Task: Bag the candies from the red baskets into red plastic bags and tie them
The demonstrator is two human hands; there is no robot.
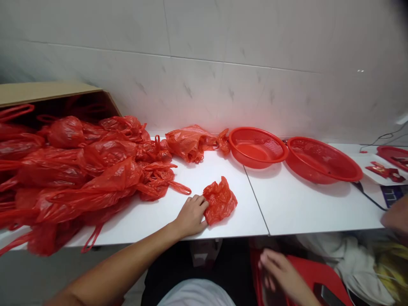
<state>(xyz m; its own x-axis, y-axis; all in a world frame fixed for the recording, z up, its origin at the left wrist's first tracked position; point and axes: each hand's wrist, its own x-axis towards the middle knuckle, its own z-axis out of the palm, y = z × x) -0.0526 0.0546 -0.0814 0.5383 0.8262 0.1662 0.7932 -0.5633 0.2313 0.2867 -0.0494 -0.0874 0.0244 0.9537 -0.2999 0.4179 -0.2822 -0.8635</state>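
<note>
My left hand point(192, 214) rests on the white table, its fingers closed on the left edge of a small crumpled red plastic bag point(221, 202). Left of it, a big heap of filled red plastic bags point(92, 170) with loop handles spreads over the table. Below the table's front edge, my right hand point(276, 268) hangs over a red stool point(314, 272). Its fingers are loosely bent and somewhat apart, with nothing visible between them; they are a little blurred.
Two red plastic baskets point(257, 146) stand by the tiled wall, beside a loose red bag point(191, 142). A cardboard box point(54, 91) lies behind the heap. At right are a white tray point(369, 163) with red packets and another person's arm point(397, 219). A phone point(331, 295) lies on the stool.
</note>
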